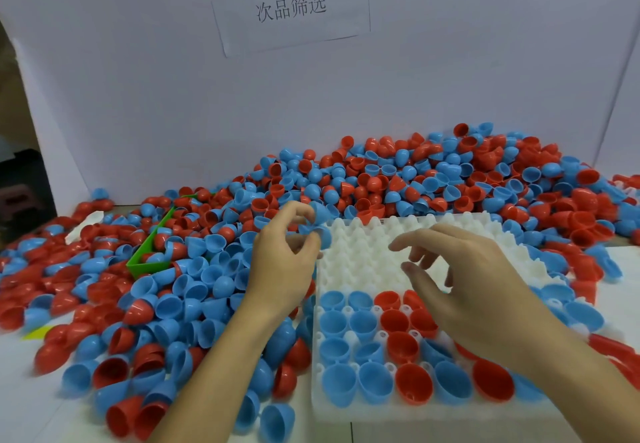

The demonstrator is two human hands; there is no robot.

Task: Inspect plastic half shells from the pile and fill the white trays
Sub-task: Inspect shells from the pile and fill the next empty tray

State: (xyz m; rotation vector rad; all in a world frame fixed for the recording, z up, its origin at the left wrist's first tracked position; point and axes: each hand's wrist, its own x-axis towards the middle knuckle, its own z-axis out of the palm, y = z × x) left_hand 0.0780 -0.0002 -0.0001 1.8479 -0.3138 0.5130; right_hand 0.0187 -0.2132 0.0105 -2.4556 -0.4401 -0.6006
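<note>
My left hand [284, 255] pinches a light, stiff, slippery blue plastic half shell [317, 229] by its rim; my right hand [464, 276] hovers loose-fingered, empty, over the white moulded tray [363, 255].

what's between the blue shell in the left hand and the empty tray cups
Nothing visible. The left hand pinches the blue shell at the white tray's far left edge, open cups right beside it. The right hand hovers farther right, empty.
</note>
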